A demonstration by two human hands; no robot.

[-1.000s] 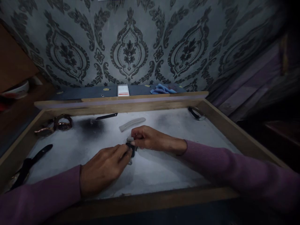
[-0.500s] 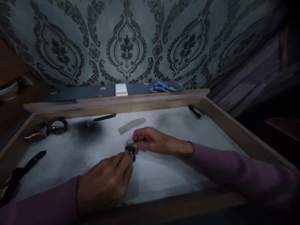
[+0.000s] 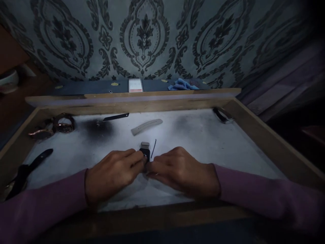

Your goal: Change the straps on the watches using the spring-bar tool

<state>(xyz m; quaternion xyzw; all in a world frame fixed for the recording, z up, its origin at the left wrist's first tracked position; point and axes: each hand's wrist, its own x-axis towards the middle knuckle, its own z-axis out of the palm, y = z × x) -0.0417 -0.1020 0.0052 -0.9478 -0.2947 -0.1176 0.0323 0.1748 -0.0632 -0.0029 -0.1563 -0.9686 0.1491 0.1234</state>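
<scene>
A small black watch case [image 3: 146, 152] lies on the white surface, with a short light grey piece [image 3: 145, 144] at its far end. My left hand [image 3: 115, 174] is closed on the case from the left, fingertips over its face. My right hand [image 3: 181, 171] is pinched at the near right end of the case. A thin shiny sliver shows under its fingers; what they hold is mostly hidden. Just beyond the right fingers lies a thin dark rod [image 3: 153, 148]. A light grey watch strap [image 3: 147, 126] with a row of holes rests farther back.
Wooden rims [image 3: 142, 104] frame the white tray surface. Rose-gold watches [image 3: 64, 127] sit at the back left, a black-strapped watch [image 3: 19, 179] at the left. Behind are a black blade-like strip [image 3: 116, 117], another watch [image 3: 222, 116] at right, and a blue cloth [image 3: 182, 84] on the ledge.
My right hand has moved from the far end of the watch case to its near end. The dark rod now shows fully beside the case. The view has shifted slightly.
</scene>
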